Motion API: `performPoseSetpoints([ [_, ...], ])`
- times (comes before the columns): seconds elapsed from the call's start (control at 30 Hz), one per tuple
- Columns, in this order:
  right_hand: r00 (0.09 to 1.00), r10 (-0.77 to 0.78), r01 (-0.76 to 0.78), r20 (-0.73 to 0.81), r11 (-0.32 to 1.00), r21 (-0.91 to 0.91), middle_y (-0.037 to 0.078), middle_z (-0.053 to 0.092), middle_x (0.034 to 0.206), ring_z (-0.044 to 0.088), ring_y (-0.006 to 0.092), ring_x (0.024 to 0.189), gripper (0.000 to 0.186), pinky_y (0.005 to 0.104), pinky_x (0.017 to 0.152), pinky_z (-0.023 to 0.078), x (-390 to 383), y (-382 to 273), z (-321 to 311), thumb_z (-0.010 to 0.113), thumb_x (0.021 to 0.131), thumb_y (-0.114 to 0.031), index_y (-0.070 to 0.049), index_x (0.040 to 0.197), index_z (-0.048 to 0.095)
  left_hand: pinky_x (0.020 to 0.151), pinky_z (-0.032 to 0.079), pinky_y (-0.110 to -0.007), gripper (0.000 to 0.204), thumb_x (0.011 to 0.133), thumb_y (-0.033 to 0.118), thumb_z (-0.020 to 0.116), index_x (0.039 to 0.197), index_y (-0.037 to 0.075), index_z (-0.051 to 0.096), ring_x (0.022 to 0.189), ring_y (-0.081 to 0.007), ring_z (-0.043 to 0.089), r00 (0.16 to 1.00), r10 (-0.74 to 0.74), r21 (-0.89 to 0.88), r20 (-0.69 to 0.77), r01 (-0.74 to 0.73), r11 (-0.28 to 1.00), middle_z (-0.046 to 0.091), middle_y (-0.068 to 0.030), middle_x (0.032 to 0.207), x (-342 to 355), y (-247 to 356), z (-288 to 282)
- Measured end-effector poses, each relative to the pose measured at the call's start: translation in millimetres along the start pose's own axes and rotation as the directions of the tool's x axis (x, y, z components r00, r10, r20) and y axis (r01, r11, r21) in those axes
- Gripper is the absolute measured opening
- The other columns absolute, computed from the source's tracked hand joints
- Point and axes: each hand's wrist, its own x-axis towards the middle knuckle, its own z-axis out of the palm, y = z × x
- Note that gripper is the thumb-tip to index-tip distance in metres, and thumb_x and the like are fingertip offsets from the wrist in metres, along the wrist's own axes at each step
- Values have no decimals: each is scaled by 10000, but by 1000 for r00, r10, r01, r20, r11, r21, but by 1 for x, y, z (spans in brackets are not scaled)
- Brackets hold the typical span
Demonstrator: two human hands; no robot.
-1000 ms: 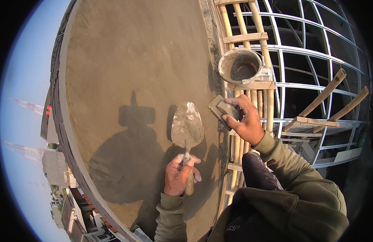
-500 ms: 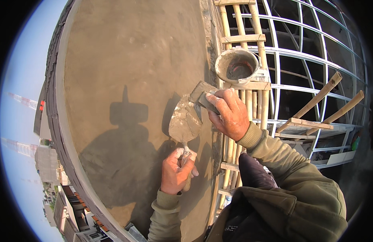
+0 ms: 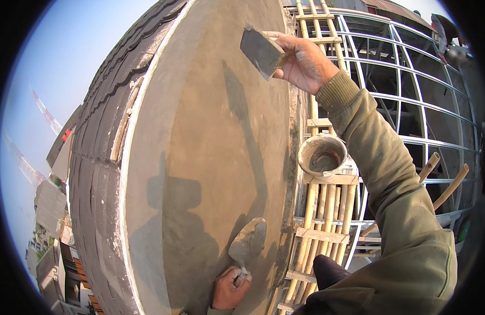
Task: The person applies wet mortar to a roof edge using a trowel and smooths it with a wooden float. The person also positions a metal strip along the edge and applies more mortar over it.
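Note:
My right hand (image 3: 305,60) is raised toward the top, its fingers closed around the edge of a flat, rectangular grey block (image 3: 262,51). The block's broad face is smeared dark, and it is held close to the plastered wall (image 3: 216,157); I cannot tell whether it touches. Low in the picture, my left hand (image 3: 232,289) is wrapped round the handle of a trowel (image 3: 248,242). Grey mortar coats its leaf-shaped blade, which points upward near the wall. Most of the trowel's handle is hidden by the fingers.
A mortar-smeared bucket (image 3: 322,156) rests on the bamboo scaffold (image 3: 326,210), right of the wall. Beyond it spreads a metal frame (image 3: 400,97) over a dark drop. Dark roof tiles (image 3: 103,126) edge the wall's left side. Another person (image 3: 446,34) is at the far upper right.
My right hand has carried the block from beside the trowel blade up along the wall. My left hand and the trowel now sit lower in the picture. The view has shifted.

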Motion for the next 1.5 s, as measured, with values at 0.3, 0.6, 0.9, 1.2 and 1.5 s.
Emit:
performPoseSetpoints([
  [0.3, 898, -221, 421, 380, 181, -889, 97, 774, 920, 706, 180, 857, 303, 333, 757, 570, 152, -114, 31, 732, 846, -194, 20, 1049, 803, 714, 518, -370, 162, 953, 140, 740, 979, -14, 698, 773, -249, 636, 986, 123, -40, 112, -119, 992, 670, -120, 906, 16, -3, -3],
  [0.6, 843, -108, 480, 527, -290, -828, 177, 779, 870, 744, 229, 837, 296, 404, 765, 572, 170, -102, 66, 727, 841, -246, -14, 1002, 815, 775, 515, -449, 148, 909, 91, 719, 999, -10, 659, 844, -429, 596, 980, 199, -24, 0, -199, 980, 637, -209, 922, 4, -7, -2],
  [0.9, 783, -227, 449, 580, -439, -778, 184, 775, 812, 769, 286, 787, 243, 435, 724, 592, 172, -75, 81, 741, 807, -247, -44, 916, 817, 788, 519, -436, 152, 895, 106, 711, 1001, 6, 670, 847, -412, 606, 992, 119, 7, -31, -119, 993, 645, -212, 931, -9, -4, -7],
  [1.2, 773, -311, 423, 553, -398, -814, 199, 777, 864, 764, 331, 780, 295, 449, 746, 595, 167, -45, 87, 780, 825, -263, -2, 961, 789, 800, 519, -438, 151, 901, 105, 703, 1000, -4, 668, 852, -396, 606, 998, 32, -33, 46, -31, 999, 662, -216, 956, -18, 1, -17],
  [1.5, 976, -153, 12, -158, 754, -656, 48, 676, 942, 614, 120, 760, 424, 304, 643, 532, 72, 25, 86, 639, 1016, -148, 24, 1403, 614, 758, 516, -412, 186, 944, 158, 727, 991, -17, 689, 822, -340, 628, 997, 50, -93, 57, -44, 995, 667, -186, 927, -7, -1, -15],
])
